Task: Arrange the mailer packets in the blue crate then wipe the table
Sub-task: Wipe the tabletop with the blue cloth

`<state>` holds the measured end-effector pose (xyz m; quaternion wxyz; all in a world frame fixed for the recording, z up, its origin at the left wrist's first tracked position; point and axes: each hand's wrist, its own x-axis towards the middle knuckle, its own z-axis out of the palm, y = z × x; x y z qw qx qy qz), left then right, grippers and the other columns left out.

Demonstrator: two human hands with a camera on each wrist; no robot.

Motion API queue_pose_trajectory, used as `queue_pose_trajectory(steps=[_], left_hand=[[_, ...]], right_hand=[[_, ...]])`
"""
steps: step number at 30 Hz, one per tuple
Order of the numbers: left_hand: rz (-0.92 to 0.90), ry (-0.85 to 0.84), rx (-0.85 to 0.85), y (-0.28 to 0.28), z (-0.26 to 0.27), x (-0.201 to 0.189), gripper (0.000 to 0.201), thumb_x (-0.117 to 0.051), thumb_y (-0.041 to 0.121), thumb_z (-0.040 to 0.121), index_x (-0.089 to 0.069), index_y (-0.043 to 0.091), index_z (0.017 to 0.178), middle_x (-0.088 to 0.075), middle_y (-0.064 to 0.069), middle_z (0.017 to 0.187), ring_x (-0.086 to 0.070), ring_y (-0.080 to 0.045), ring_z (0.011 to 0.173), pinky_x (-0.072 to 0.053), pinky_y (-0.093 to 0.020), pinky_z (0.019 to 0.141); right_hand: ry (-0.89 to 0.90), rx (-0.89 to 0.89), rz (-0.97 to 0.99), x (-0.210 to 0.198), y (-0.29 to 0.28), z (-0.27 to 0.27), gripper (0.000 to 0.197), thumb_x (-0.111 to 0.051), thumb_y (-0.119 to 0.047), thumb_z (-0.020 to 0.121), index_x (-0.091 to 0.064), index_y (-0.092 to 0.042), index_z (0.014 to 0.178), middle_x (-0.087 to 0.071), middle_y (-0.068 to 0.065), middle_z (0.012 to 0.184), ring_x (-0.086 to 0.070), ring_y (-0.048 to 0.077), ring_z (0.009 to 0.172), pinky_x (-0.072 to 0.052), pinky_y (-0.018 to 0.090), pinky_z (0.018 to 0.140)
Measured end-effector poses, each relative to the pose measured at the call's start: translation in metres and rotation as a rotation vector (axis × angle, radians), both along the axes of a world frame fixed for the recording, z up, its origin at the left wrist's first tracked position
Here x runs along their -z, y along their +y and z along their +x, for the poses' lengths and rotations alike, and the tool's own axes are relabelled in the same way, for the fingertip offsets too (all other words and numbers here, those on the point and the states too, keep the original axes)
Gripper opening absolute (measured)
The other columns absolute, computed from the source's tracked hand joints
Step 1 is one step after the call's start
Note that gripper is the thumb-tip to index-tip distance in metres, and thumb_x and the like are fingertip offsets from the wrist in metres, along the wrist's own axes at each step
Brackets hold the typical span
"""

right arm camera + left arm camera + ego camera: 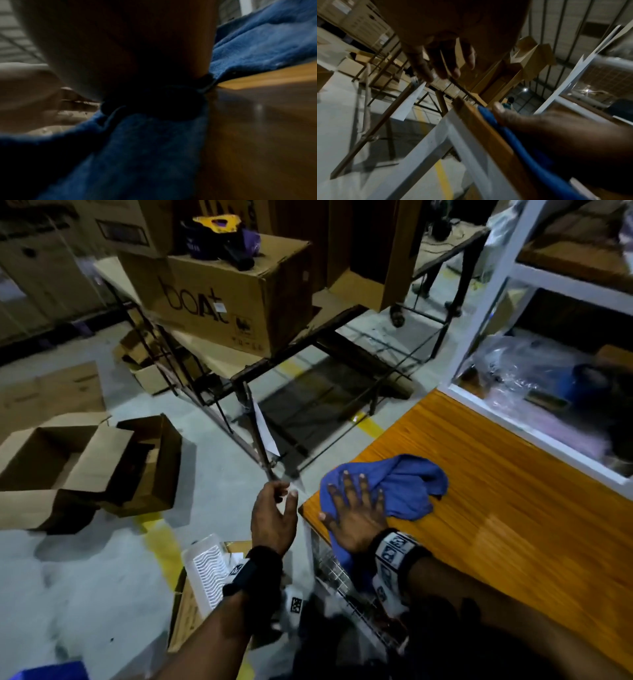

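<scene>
A right hand (356,518) lies flat, fingers spread and straight, pressing a blue cloth (404,487) onto the near left corner of an orange wood-grain table (513,508). Nothing is clasped: the palm and fingers simply bear down on the fabric. The right wrist view confirms it, dark where the wrist sits low, with cloth (257,43) bunched on either side and bare tabletop (274,75) beyond.

The cloth looks soft, light and limp, rumpled into folds ahead of the fingertips, with one tail hanging over the table's edge toward the person. It should slide easily under a flat palm but will likely bunch if pushed from one end; pressure spread across its middle seems the surest hold.

The left hand (274,515) hangs off the table over the floor, fingers loosely curved and holding nothing; the left wrist view shows those fingers (436,63) slack against open air.

No mailer packets show on the table. A sliver of something blue at the bottom left of the head view may be the crate, though too little shows to tell. The job appears to be in its wiping stage, with most of the tabletop stretching right of the cloth.

Beyond stand open cartons (85,460) on the concrete floor and a white shelf frame (479,344).
</scene>
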<state>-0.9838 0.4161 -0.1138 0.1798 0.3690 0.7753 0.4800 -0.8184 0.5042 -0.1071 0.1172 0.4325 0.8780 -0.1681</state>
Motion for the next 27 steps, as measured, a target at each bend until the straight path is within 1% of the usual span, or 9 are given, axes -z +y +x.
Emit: queue_pose_trajectory(steps=[3, 6, 10, 14, 19, 21, 23, 25, 27], left_hand=[[0.028, 0.005, 0.01, 0.028, -0.002, 0.019, 0.038, -0.046, 0.051, 0.098, -0.062, 0.02, 0.111, -0.067, 0.0, 0.106, -0.063, -0.021, 0.099, -0.054, -0.046, 0.089], [0.059, 0.004, 0.056, 0.05, 0.003, 0.021, 0.043, -0.04, 0.05, 0.101, -0.063, 0.016, 0.116, -0.067, -0.006, 0.113, -0.062, -0.025, 0.108, -0.051, -0.046, 0.097], [0.035, 0.129, 0.159, 0.069, 0.012, 0.022, 0.044, -0.041, 0.05, 0.1, -0.066, 0.017, 0.115, -0.069, -0.006, 0.115, -0.064, -0.03, 0.11, -0.051, -0.043, 0.095], [-0.238, 0.427, 0.41, 0.076, 0.029, 0.025, 0.055, -0.043, 0.06, 0.095, -0.059, 0.025, 0.135, -0.059, -0.005, 0.141, -0.055, -0.027, 0.13, -0.045, -0.045, 0.1], [-0.504, 0.522, 0.497, 0.082, 0.042, 0.027, 0.074, -0.021, 0.068, 0.099, -0.02, 0.028, 0.161, -0.018, -0.005, 0.171, -0.013, -0.022, 0.159, -0.018, -0.051, 0.122], [-0.52, 0.54, 0.528, 0.086, 0.04, 0.027, 0.083, -0.007, 0.068, 0.092, -0.017, 0.026, 0.163, -0.016, -0.005, 0.172, -0.013, -0.022, 0.159, -0.022, -0.049, 0.121], [-0.465, 0.571, 0.508, 0.086, 0.04, 0.028, 0.077, -0.015, 0.06, 0.095, -0.033, 0.021, 0.159, -0.033, -0.009, 0.166, -0.031, -0.025, 0.154, -0.036, -0.049, 0.113], [-0.425, 0.57, 0.468, 0.081, 0.043, 0.025, 0.065, -0.023, 0.051, 0.101, -0.039, 0.021, 0.157, -0.04, -0.009, 0.162, -0.039, -0.026, 0.15, -0.041, -0.048, 0.11], [-0.446, 0.553, 0.47, 0.078, 0.046, 0.022, 0.062, -0.02, 0.052, 0.103, -0.031, 0.027, 0.16, -0.032, -0.003, 0.167, -0.03, -0.022, 0.154, -0.038, -0.047, 0.115]], right_hand=[[0.025, -0.04, 0.026, -0.001, -0.008, -0.026, 0.076, -0.024, -0.064, 0.093, -0.034, -0.027, 0.16, -0.014, 0.011, 0.171, -0.014, 0.044, 0.156, -0.021, 0.077, 0.113], [0.039, -0.165, 0.17, 0.009, -0.001, -0.015, 0.068, -0.036, -0.063, 0.093, -0.05, -0.03, 0.151, -0.038, 0.008, 0.163, -0.037, 0.04, 0.149, -0.037, 0.071, 0.109], [-0.044, -0.064, 0.188, 0.011, 0.048, 0.026, 0.072, -0.034, -0.073, 0.092, -0.031, -0.043, 0.158, -0.024, 0.004, 0.169, -0.032, 0.037, 0.152, -0.036, 0.069, 0.11], [-0.191, 0.143, 0.128, -0.01, 0.117, 0.066, 0.084, 0.001, -0.083, 0.08, 0.003, -0.052, 0.158, 0.001, 0.003, 0.173, -0.012, 0.038, 0.156, -0.022, 0.064, 0.117], [-0.175, 0.031, 0.156, -0.009, 0.136, 0.056, 0.076, -0.022, -0.083, 0.091, -0.004, -0.053, 0.159, -0.014, 0.012, 0.17, -0.024, 0.046, 0.148, -0.024, 0.067, 0.113], [-0.086, -0.12, 0.299, 0.005, 0.121, 0.045, 0.074, -0.037, -0.079, 0.092, -0.027, -0.046, 0.158, -0.031, 0.014, 0.166, -0.031, 0.05, 0.148, -0.019, 0.075, 0.113], [-0.005, -0.181, 0.367, 0.014, 0.122, 0.045, 0.074, -0.044, -0.079, 0.091, -0.04, -0.042, 0.154, -0.037, 0.013, 0.163, -0.029, 0.051, 0.149, -0.016, 0.078, 0.114], [0.006, -0.176, 0.365, 0.018, 0.14, 0.052, 0.075, -0.035, -0.083, 0.091, -0.034, -0.046, 0.156, -0.03, 0.007, 0.167, -0.021, 0.048, 0.153, -0.015, 0.077, 0.114], [-0.047, -0.09, 0.275, 0.016, 0.173, 0.063, 0.079, -0.014, -0.088, 0.087, -0.015, -0.053, 0.159, -0.006, -0.003, 0.173, -0.004, 0.043, 0.157, -0.012, 0.077, 0.114]])
